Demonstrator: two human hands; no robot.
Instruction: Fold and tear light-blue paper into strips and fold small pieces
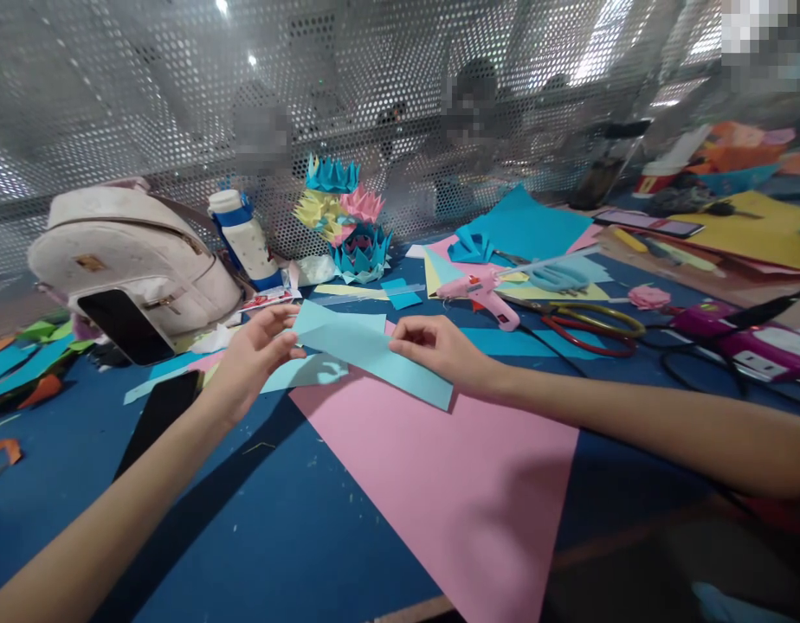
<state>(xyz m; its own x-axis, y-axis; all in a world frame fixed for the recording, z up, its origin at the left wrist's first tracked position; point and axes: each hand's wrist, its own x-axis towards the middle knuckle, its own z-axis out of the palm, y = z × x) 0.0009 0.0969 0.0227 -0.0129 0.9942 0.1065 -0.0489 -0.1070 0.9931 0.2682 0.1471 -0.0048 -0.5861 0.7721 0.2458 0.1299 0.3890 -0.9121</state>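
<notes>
A light blue paper strip [354, 346] is held slanting above the table, its right end lower. My right hand [432, 350] pinches its upper edge between thumb and fingers. At the strip's left end is my left hand [261, 350], fingers apart and curved; whether the fingertips touch the paper I cannot tell. Beneath lies a large pink paper sheet [439, 476], reaching over the near table edge. Another light blue piece [302, 374] rests on the table behind the strip, partly in shadow.
A pink glue gun [481, 290], red-and-yellow-handled scissors [595, 329] and a purple power strip [738, 342] lie to the right. Folded paper flowers [358, 251] stand at the back. Leftward are a backpack [127, 251], a bottle [244, 234] and a dark phone [157, 420].
</notes>
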